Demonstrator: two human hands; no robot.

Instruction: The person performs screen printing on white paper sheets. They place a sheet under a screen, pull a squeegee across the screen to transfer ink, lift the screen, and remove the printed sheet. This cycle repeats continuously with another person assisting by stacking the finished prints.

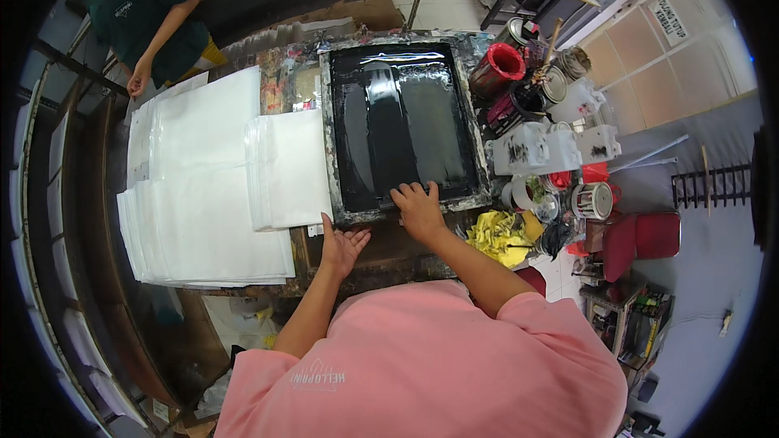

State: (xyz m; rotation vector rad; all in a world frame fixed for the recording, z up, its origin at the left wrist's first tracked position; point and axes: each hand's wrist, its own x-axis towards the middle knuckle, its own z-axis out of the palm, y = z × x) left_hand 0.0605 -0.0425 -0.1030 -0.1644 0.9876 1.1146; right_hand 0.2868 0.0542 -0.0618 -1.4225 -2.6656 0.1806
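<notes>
My right hand presses clenched fingers onto the screen-printing frame's near edge at six o'clock, left hand released at seven, so lifting the frame seems next.

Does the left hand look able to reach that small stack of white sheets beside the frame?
Probably yes. The left hand hovers open just below the small stack of white sheets, beside the black printing frame, and nothing lies between them.
</notes>
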